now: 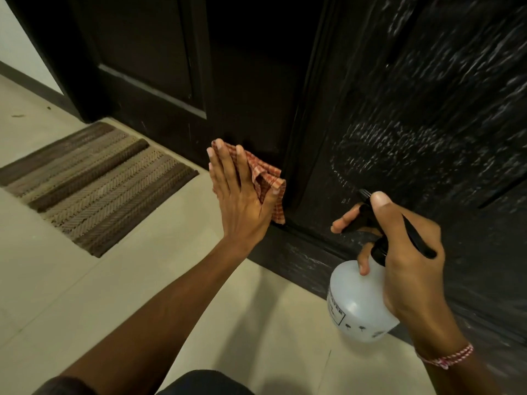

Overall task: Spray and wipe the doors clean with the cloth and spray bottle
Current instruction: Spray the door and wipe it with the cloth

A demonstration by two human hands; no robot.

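A dark wooden door point(413, 115) fills the right and upper middle of the view; its right panel glistens with wet streaks. My left hand point(239, 192) presses a red-and-white checked cloth point(268, 181) flat against the door's lower edge, fingers straight. My right hand point(399, 252) grips the neck of a white translucent spray bottle point(356, 303) with a black trigger head, its nozzle close to the wet panel and one finger on the trigger.
A second dark door panel point(148, 58) stands at the upper left. A striped brown doormat point(94, 181) lies on the pale tiled floor point(85, 280) to the left of my arm. A red-and-white thread band circles my right wrist.
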